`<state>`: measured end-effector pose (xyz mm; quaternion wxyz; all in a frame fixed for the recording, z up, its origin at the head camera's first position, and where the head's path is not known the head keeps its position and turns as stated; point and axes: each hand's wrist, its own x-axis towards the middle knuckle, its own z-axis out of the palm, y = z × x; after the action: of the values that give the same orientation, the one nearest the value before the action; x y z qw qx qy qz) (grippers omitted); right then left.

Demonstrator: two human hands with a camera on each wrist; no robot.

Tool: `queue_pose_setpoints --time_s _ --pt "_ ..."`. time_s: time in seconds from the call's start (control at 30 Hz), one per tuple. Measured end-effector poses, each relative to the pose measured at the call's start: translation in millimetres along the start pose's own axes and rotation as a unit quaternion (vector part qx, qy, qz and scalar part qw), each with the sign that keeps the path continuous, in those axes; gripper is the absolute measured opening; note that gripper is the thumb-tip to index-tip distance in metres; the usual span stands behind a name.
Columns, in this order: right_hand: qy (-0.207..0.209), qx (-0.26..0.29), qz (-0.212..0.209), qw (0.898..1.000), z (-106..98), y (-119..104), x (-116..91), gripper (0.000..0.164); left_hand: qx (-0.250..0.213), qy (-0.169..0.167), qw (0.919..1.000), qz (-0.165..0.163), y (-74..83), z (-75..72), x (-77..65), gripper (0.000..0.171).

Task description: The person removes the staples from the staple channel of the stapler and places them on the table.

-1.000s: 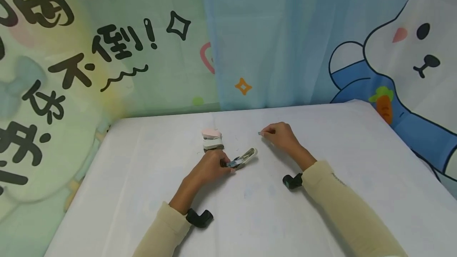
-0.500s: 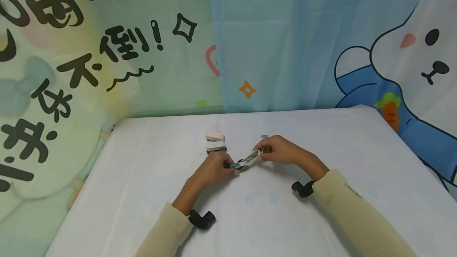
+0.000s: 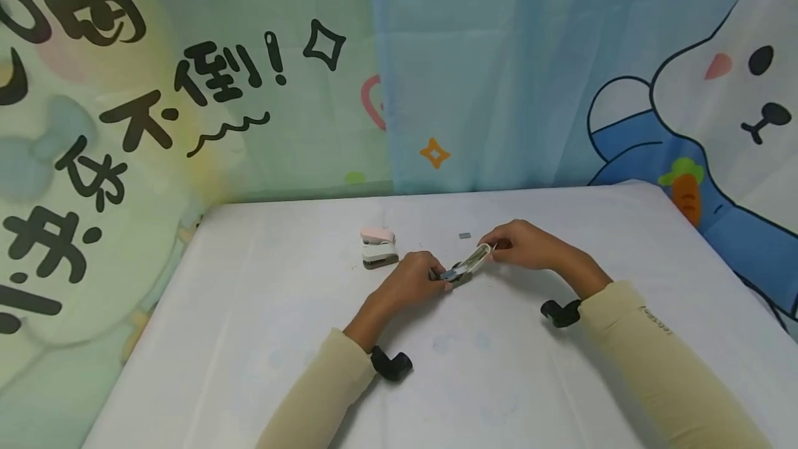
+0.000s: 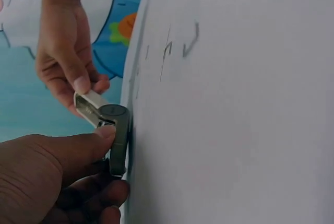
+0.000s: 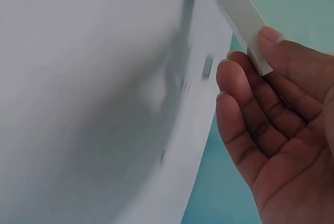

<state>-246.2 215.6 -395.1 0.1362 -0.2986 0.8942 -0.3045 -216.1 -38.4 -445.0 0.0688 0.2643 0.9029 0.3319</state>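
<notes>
A small white and dark grey stapler [image 3: 475,260] is swung open between the two hands, a little above the table. My left hand [image 3: 411,279] pinches its dark grey end; in the left wrist view the thumb lies on the dark part [image 4: 120,138]. At the other end, my right hand [image 3: 530,244] pinches the white arm [image 5: 242,20] of the stapler between thumb and fingers. A short grey strip of staples [image 3: 464,235] lies on the table just beyond the stapler. The inside of the white arm is too small to make out.
Left of the hands a second stapler [image 3: 378,248], pink and white, stands on the white-covered table [image 3: 280,283]. Several tiny loose staples [image 4: 167,50] lie scattered on the cloth. A printed curtain [image 3: 486,89] hangs behind the table's far edge.
My right hand has let go of the small strip, now lying on the table, and has taken hold of the stapler's white arm. Both hands have then shifted right with the stapler.
</notes>
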Motion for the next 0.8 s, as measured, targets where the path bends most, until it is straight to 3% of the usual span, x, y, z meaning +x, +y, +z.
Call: queue_pose_setpoints --time_s 0.2,0.47,0.6,0.8 --pt "0.026 -0.010 0.036 0.999 -20 19 -24 0.031 0.015 -0.012 0.9998 -0.007 22.8 19.3 33.9 0.019" --pt "0.073 -0.022 0.083 0.994 -36 41 -47 0.032 0.047 0.018 0.9973 -0.055 51.6 42.3 67.8 0.015" --pt "0.093 -0.034 0.098 0.990 -42 49 -58 0.032 0.040 0.028 0.9964 -0.069 62.7 53.4 78.9 0.014" --pt "0.097 -0.034 0.124 0.987 -46 57 -65 0.032 0.077 0.024 0.9939 -0.076 70.5 63.1 84.7 0.023"
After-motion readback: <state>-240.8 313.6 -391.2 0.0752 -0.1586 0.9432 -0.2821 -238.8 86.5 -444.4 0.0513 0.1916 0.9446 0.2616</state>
